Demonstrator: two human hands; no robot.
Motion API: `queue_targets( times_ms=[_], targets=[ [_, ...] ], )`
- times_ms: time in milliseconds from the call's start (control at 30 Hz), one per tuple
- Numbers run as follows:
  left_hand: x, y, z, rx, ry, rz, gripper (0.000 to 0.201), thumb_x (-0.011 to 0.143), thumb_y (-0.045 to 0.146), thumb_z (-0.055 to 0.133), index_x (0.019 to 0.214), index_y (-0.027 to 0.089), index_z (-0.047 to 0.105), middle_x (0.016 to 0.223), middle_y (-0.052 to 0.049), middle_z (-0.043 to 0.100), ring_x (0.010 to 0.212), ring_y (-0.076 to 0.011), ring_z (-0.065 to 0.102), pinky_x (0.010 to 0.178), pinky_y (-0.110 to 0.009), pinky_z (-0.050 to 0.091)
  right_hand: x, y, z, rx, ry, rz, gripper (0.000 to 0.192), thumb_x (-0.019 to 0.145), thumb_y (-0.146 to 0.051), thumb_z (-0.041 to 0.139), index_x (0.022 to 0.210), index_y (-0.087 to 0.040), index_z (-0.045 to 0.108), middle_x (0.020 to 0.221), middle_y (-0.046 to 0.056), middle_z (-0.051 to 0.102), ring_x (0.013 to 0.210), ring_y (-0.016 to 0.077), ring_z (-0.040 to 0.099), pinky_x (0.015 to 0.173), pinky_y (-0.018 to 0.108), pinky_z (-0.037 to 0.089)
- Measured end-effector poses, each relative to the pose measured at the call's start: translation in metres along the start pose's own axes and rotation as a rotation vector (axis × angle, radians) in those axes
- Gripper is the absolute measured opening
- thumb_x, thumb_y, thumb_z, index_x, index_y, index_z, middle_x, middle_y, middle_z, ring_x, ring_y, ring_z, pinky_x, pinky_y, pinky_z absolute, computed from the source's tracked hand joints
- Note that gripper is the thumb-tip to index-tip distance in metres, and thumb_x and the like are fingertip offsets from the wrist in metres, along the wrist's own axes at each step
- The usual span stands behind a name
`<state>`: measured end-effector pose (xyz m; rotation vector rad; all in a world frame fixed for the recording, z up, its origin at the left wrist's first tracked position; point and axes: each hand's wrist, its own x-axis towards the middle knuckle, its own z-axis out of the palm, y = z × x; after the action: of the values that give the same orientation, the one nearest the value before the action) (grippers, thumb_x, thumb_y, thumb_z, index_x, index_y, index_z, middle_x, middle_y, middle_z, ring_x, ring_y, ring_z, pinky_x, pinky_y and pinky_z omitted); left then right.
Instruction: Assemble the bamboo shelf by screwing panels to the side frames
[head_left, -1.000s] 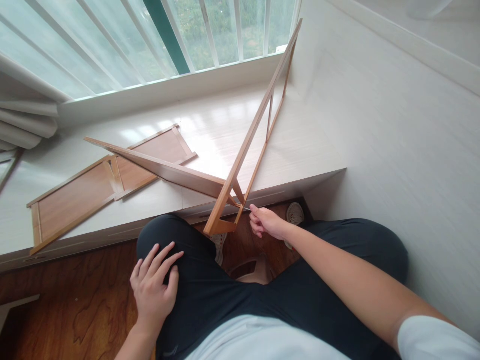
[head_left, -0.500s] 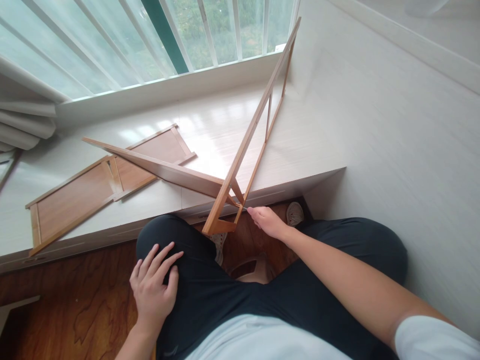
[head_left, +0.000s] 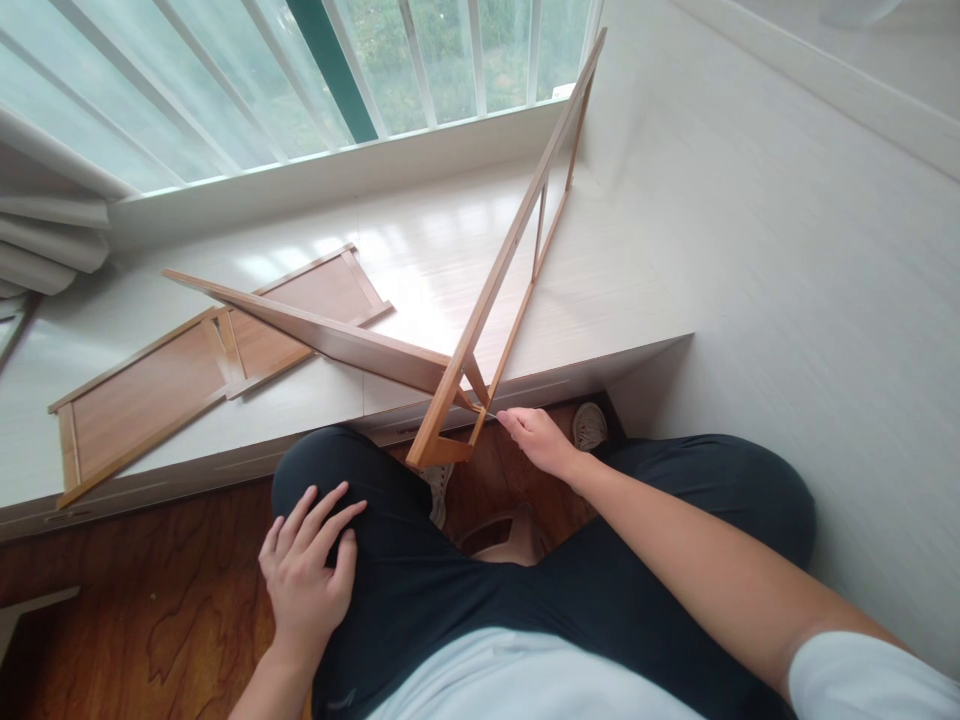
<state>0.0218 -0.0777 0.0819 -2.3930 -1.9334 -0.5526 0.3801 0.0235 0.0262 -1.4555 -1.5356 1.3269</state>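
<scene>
A white wall rises at the right, and a barred window spans the far side. Below it runs the pale surface, its front edge just ahead of the person's knees. The wooden frame stands on edge across it, slanting from the far right corner; its near end overhangs the front edge, between the two hands and much nearer the right. A board meets the frame close to that end and reaches leftward above a flat panel lying on the surface. The left hand rests on the left knee, fingers spread, holding nothing, well apart from the frame. The right hand is curled closed around a thin rod, just right of the frame's near end. The rod's tip points at the joint there; whether it touches is too small to tell.
</scene>
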Motion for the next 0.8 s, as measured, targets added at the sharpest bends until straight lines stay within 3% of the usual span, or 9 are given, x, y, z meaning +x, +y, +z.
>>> queue_targets(
  times_ms=[367, 800],
  targets=[
    [0.002, 0.0027, -0.0003, -0.007, 0.01, 0.005, 0.027, 0.095, 0.025, 0.055, 0.114, 0.03, 0.074, 0.138, -0.006, 0.07, 0.146, -0.0315, 0.05, 0.123, -0.056, 0.028, 0.0019, 0.0044, 0.0041, 0.203, -0.05, 0.069, 0.065, 0.092, -0.079, 0.049, 0.062, -0.023, 0.044, 0.055, -0.002, 0.046, 0.053, 0.0137, 0.042, 0.055, 0.029, 0.032],
    [0.002, 0.0024, -0.0003, -0.011, 0.015, 0.01, 0.026, 0.096, 0.025, 0.055, 0.113, 0.03, 0.074, 0.138, -0.006, 0.07, 0.145, -0.0319, 0.05, 0.123, -0.056, 0.029, 0.006, 0.0026, 0.0036, 0.579, -0.217, 0.239, 0.066, 0.083, -0.082, 0.061, 0.059, -0.023, 0.04, 0.047, -0.006, 0.041, 0.044, 0.0109, 0.043, 0.049, 0.027, 0.035]
  ],
)
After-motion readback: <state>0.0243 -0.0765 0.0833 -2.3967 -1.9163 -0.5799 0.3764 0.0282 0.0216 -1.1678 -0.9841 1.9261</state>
